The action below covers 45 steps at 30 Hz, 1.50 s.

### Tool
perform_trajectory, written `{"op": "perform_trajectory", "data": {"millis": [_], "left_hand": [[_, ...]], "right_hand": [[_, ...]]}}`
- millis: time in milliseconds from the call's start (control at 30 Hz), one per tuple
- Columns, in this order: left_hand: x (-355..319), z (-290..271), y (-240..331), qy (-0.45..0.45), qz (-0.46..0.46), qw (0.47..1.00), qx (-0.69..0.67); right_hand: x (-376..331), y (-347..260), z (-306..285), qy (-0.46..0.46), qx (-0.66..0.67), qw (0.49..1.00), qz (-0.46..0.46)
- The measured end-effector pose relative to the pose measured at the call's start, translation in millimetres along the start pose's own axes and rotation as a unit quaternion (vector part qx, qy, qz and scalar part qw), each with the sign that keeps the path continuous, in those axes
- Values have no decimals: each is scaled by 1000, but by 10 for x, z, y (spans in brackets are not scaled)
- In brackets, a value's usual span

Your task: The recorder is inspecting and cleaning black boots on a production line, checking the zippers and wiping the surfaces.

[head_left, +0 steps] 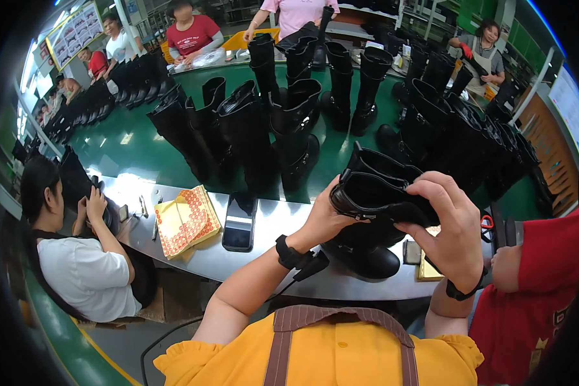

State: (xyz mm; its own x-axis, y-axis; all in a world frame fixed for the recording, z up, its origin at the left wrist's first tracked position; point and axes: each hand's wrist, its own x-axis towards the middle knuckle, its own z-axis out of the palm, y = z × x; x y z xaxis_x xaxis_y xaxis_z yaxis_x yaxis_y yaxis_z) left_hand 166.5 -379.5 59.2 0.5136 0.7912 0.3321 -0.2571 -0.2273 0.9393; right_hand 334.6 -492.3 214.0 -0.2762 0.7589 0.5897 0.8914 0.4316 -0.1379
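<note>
Upright above the metal bench (273, 222), the tall boot (361, 233) sat between both hands, left hand (328, 215) clasping its shaft, right hand (455, 222) pinching the rim. I saw smooth black, silvery hardware.

L hand (325, 219) pt-hidden, chart (74, 33) dtls blurry

A tall black boot (361, 233) stood upright at the table (276, 220), its shaft gaping open at the top, its smooth rounded toe rightward; sole contact was hard to make out.
</note>
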Motion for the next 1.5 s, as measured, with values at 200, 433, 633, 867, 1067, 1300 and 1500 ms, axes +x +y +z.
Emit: {"op": "perform_trajectory", "data": {"millis": [200,433,633,867,1067,1300,1500], "left_hand": [[-3,16,84,3,-10,1000,13],[-49,18,123,38,12,999,14],[-40,-633,-331,443,214,841,224],[289,-1362,-373,376,-68,758,528],[807,-1011,-569,323,95,782,525],[1195,-703,-1036,284,171,766,550],[1648,-127,-1220,266,151,803,511]], "right_hand": [[106,-40,28,-5,35,996,80],[116,-100,254,-12,16,992,129],[-15,-69,243,19,-13,992,121],[-189,-232,220,23,7,997,68],[-496,-308,182,33,-22,998,39],[-644,-301,496,105,16,994,18],[-649,-371,-43,-25,46,998,46]]}}
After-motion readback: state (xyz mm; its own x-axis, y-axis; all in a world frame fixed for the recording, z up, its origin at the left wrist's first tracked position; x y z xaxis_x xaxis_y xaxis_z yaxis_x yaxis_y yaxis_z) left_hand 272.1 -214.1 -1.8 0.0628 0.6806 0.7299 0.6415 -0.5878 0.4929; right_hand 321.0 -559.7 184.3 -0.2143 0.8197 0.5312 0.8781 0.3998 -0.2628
